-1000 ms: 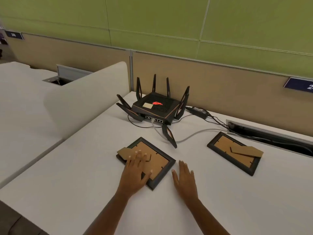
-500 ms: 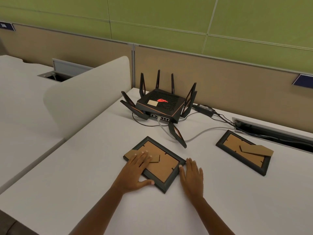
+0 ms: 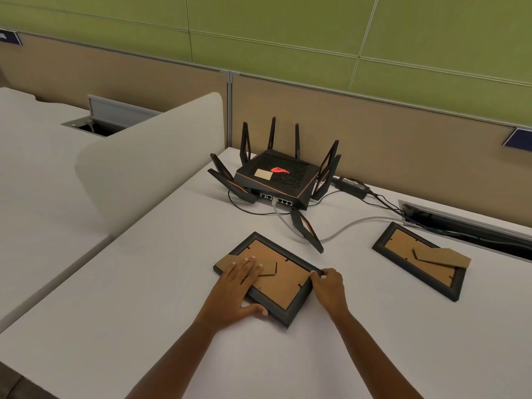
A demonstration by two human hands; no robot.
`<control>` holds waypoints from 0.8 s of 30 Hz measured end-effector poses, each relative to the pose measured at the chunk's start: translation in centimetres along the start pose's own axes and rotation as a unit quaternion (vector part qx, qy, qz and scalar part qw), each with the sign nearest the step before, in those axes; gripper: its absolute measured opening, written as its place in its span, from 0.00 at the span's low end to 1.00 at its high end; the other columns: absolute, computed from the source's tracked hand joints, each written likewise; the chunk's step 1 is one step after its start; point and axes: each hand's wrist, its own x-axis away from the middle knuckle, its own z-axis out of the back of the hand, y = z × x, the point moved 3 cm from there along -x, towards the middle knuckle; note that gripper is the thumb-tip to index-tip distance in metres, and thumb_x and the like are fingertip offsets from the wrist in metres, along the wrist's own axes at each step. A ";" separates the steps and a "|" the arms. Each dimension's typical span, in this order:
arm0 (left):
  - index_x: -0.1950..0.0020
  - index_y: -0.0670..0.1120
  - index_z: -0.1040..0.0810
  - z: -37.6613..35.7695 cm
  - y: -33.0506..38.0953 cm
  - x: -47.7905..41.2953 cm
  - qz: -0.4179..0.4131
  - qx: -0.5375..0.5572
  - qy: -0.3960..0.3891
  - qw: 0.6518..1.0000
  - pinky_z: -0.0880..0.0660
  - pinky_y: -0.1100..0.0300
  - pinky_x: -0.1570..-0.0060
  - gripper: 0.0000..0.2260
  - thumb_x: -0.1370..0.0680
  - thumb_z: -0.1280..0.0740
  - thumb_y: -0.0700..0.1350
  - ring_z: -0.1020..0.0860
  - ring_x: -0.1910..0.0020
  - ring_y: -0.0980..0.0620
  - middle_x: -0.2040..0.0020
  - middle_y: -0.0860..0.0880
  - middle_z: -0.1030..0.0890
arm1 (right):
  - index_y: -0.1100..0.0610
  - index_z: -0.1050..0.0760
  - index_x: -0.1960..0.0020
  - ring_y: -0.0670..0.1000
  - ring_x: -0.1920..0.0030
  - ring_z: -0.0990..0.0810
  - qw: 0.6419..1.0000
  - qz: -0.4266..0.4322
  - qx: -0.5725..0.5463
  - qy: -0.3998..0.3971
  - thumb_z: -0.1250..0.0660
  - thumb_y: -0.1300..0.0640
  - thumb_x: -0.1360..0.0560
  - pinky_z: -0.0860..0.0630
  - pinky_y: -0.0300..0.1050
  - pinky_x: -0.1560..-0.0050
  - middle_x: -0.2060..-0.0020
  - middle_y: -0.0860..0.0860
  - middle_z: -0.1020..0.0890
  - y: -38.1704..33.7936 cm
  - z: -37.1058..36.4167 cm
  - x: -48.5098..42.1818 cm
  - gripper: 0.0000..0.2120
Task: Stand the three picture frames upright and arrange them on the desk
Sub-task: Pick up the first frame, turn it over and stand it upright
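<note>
Two black picture frames lie face down on the white desk (image 3: 331,355), brown backs up. The near frame (image 3: 283,279) is in the middle. My left hand (image 3: 239,286) rests flat on its left part and on its cardboard stand flap, thumb hooked under the front edge. My right hand (image 3: 328,286) grips the frame's right corner with curled fingers. The second frame (image 3: 403,249) lies apart to the right, its stand flap (image 3: 443,257) sticking out over the far edge. A third frame is not in view.
A black router (image 3: 276,177) with several antennas stands behind the near frame; one antenna (image 3: 306,230) reaches down toward it. Cables (image 3: 354,223) run right to a cable slot (image 3: 466,226). A white divider (image 3: 149,168) bounds the desk on the left, a partition wall behind.
My right hand moved from flat on the desk onto the near frame's right corner and curled around it. My left hand shifted left on the back, its thumb now under the front edge.
</note>
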 end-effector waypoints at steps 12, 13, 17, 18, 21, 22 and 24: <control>0.34 0.42 0.33 3.2 0.5 -0.2 0.000 0.049 0.087 0.995 0.34 0.57 0.33 0.25 0.25 0.39 0.56 0.33 0.33 0.45 0.34 0.41 0.27 | 0.58 0.33 0.47 0.54 0.63 0.19 0.949 -0.049 -0.298 -0.096 0.39 0.61 0.24 0.19 0.41 0.71 0.54 0.61 0.23 -4.9 2.0 0.9 0.07; 0.35 0.41 0.30 3.7 0.4 -0.5 -0.003 0.039 0.104 0.994 0.26 0.47 0.42 0.23 0.27 0.33 0.48 0.28 0.36 0.41 0.37 0.39 0.24 | 0.59 0.32 0.47 0.55 0.62 0.19 0.946 -0.038 -0.308 -0.098 0.39 0.62 0.24 0.20 0.40 0.72 0.53 0.61 0.23 -5.6 2.2 1.0 0.07; 0.41 0.39 0.24 5.5 0.0 -1.2 0.031 0.126 0.175 0.976 0.21 0.48 0.49 0.18 0.30 0.30 0.36 0.20 0.46 0.41 0.43 0.40 0.19 | 0.62 0.30 0.45 0.55 0.61 0.18 0.935 -0.003 -0.342 -0.095 0.37 0.61 0.25 0.19 0.39 0.70 0.58 0.60 0.20 -8.4 3.4 1.6 0.10; 0.42 0.39 0.24 5.8 0.0 -1.3 0.045 0.161 0.189 0.968 0.21 0.52 0.49 0.16 0.29 0.31 0.36 0.19 0.47 0.44 0.44 0.42 0.18 | 0.61 0.29 0.45 0.53 0.63 0.18 0.935 0.007 -0.344 -0.089 0.36 0.60 0.25 0.19 0.37 0.71 0.61 0.58 0.20 -9.0 3.8 1.7 0.10; 0.48 0.44 0.24 6.9 1.1 -1.7 0.086 0.248 0.227 0.938 0.25 0.69 0.56 0.07 0.26 0.34 0.42 0.21 0.58 0.60 0.57 0.53 0.18 | 0.60 0.28 0.47 0.52 0.65 0.19 0.940 0.062 -0.326 -0.075 0.36 0.57 0.25 0.20 0.36 0.71 0.64 0.56 0.19 -10.2 5.5 2.1 0.10; 0.51 0.45 0.25 7.3 1.4 -2.0 0.097 0.277 0.237 0.926 0.27 0.70 0.61 0.07 0.26 0.35 0.45 0.22 0.62 0.59 0.61 0.55 0.20 | 0.59 0.28 0.47 0.52 0.65 0.19 0.942 0.091 -0.315 -0.074 0.36 0.56 0.25 0.20 0.36 0.71 0.65 0.55 0.19 -10.4 6.1 2.3 0.10; 0.49 0.44 0.25 7.9 1.9 -2.7 0.125 0.353 0.228 0.899 0.24 0.61 0.60 0.11 0.27 0.38 0.48 0.22 0.62 0.55 0.61 0.52 0.21 | 0.57 0.28 0.45 0.49 0.64 0.20 0.947 0.145 -0.278 -0.067 0.36 0.54 0.25 0.20 0.36 0.68 0.64 0.52 0.20 -10.8 7.3 2.5 0.11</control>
